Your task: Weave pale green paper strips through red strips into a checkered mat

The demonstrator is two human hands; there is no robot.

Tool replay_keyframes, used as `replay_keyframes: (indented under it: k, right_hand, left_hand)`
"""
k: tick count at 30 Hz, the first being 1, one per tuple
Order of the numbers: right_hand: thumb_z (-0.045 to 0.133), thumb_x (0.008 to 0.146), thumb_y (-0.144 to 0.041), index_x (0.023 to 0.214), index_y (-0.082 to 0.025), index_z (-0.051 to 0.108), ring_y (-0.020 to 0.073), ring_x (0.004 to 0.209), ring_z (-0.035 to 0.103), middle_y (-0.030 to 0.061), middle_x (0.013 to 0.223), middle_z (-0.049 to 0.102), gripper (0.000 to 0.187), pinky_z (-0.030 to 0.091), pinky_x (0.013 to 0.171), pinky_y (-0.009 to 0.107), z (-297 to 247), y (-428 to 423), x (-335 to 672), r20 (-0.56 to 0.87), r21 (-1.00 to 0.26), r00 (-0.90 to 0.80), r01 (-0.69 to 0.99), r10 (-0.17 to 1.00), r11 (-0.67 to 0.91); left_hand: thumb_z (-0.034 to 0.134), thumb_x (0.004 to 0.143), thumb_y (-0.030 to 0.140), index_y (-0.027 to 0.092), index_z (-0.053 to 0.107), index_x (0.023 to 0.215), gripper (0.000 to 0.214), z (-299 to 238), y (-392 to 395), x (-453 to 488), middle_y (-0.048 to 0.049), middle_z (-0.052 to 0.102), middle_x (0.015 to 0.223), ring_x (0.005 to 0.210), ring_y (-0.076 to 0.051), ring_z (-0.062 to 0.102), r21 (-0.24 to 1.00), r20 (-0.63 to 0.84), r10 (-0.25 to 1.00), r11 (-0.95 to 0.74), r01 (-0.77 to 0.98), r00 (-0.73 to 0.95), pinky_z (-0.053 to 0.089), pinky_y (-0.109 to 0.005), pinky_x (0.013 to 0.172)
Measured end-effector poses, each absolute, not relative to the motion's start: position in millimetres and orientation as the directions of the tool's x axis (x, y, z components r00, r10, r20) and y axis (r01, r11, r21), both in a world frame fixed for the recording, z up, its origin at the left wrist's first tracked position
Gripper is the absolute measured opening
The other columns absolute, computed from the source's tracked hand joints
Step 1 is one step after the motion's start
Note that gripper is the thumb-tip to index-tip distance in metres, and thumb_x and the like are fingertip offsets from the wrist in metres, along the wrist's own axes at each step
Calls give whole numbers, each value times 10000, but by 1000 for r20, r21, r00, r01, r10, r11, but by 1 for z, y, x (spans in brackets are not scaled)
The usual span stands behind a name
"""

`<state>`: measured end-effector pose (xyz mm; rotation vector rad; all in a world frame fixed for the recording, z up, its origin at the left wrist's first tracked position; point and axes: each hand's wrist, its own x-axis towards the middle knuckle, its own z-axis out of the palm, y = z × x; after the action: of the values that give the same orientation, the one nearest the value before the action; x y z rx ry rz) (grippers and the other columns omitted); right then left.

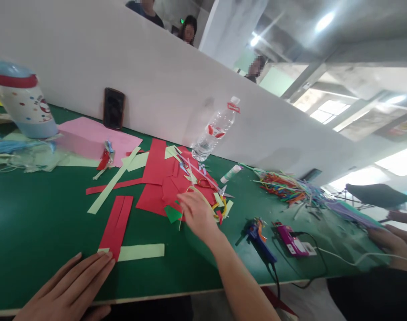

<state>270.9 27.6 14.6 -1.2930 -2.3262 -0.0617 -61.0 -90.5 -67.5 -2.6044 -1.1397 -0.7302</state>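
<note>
My left hand (pixel 69 287) lies flat on the green table (pixel 39 223) near its front edge, fingers stretched out, tips close to a red paper strip (pixel 116 225) and a pale green strip (pixel 139 252). My right hand (pixel 196 214) reaches forward over a pile of red paper pieces (pixel 163 178). Its fingers are curled at a thin pale strip among the scraps (pixel 216 200); what they grip is hard to make out.
A clear water bottle (pixel 215 131), a glue stick (pixel 230 173), a dark phone (pixel 113 108) against the white partition, pink paper (pixel 89 136) and a dotted cup (pixel 26 104) stand on the table. Blue (pixel 258 236) and purple (pixel 290 238) glue guns lie right. Another person's hands (pixel 395 243) are far right.
</note>
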Motion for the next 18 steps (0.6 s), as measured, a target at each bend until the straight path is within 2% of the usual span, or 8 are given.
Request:
replay_keyframes:
  k: [3,10,13,16,18]
  right_hand:
    - [428,949,-151,1224,-148,668,280,1069,607,154,1122,694,366,506,956,464,11,53,297,443,-173,-309,892,842,419]
    - [447,853,-66,1229,-155,673,282,1121,579,135,1208,676,447,458,1000,457,-20,83,305,427,-175,-235,926,873,335]
    - [452,865,-92,1189,-167,698,281,1071,601,126,1136,703,414,475,963,449,-26,78,309,429,-189,-216,928,877,321]
    - [474,903,-170,1102,-191,735,273,985,637,106,1024,731,329,495,921,431,-24,74,312,435,-206,-197,928,879,310]
    - [474,917,-204,1108,-195,731,267,976,654,103,1015,737,320,502,913,416,-20,74,312,446,-223,-177,927,878,300]
  left_hand:
    - [594,859,633,295,350,1515,777,-67,-91,-60,12,633,1368,1150,-208,650,23,509,647,-669,743,567,413,-337,1068]
    - [560,849,685,210,448,1462,783,-52,-91,-53,-3,605,1401,1154,-207,640,-113,503,628,-634,765,594,431,-327,1033]
    - [567,842,679,196,483,1435,769,-48,-90,-52,0,613,1392,1147,-213,642,-149,501,622,-622,768,601,477,-330,981]
    - [576,831,673,222,485,1436,760,-50,-92,-52,-4,610,1393,1149,-228,641,-138,501,655,-585,799,566,516,-335,929]
    - [580,829,664,242,483,1439,748,-53,-94,-53,-9,605,1396,1157,-235,635,-123,501,672,-568,814,545,527,-333,915]
